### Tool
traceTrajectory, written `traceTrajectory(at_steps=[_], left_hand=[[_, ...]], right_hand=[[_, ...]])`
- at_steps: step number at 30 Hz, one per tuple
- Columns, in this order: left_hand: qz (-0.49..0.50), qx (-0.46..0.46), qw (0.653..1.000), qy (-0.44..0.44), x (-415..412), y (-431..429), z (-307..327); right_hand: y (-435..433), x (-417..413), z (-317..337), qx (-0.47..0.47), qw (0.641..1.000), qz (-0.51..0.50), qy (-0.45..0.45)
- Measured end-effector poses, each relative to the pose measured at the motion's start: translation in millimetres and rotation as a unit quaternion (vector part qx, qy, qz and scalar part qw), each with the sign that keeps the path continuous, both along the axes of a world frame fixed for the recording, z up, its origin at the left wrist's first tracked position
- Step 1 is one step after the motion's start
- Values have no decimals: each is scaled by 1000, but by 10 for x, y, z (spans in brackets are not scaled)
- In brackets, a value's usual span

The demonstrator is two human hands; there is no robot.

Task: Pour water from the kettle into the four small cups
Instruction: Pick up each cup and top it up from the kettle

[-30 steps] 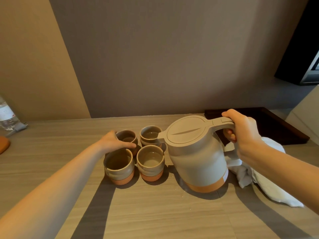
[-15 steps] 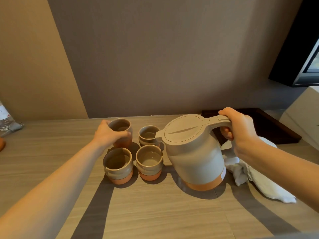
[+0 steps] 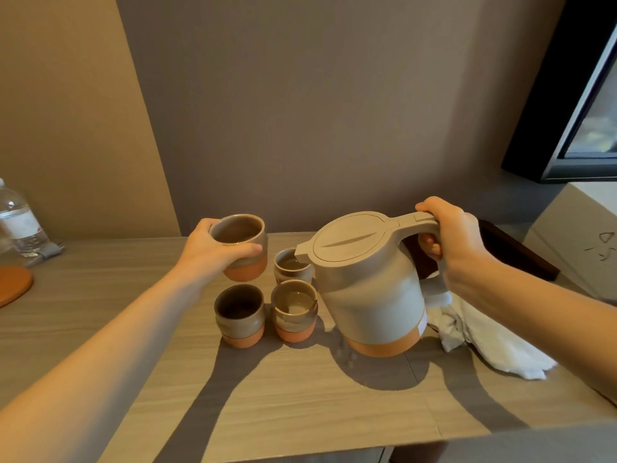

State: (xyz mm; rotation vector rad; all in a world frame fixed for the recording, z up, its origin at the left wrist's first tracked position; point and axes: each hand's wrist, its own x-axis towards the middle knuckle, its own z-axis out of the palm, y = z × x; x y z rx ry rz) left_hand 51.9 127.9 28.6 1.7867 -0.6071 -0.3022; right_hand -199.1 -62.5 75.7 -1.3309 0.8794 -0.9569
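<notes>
Cup [image 3: 238, 243] aloft in left grip [image 3: 210, 253]

On the table [image 3: 300, 402] the front left cup [image 3: 239, 317] and front right cup [image 3: 293, 310] stand side by side, the back cup [image 3: 289, 268] behind the right one. The left hand [image 3: 208, 253] holds the 4th cup [image 3: 241, 243] above them. The kettle [image 3: 370, 295], held by the right hand [image 3: 450, 235], is just right. A cloth [image 3: 494, 345] lies right of it.
</notes>
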Motion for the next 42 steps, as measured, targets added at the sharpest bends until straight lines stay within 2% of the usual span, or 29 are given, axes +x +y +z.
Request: traceTrajectory(at_steps=[8,12,20,28,36,42], left_hand=[[-12,-26,999,37,-472,383,-220],[-44,-20,999,2,-639,455,-361],[-66,50,989,-120,-826,430,-484],[-85,83,980,-159,-915,353,-472],[-97,87,977,-168,-909,305,-561],[-97,92,977,-165,-916,270,-666]], right_hand=[[185,-10,148,-24,1000,17,11],[257,1,224,-37,999,29,12],[329,33,274,-94,993,61,49],[347,69,260,-161,979,82,97],[333,112,207,-233,956,98,145],[311,155,165,-253,947,107,169]])
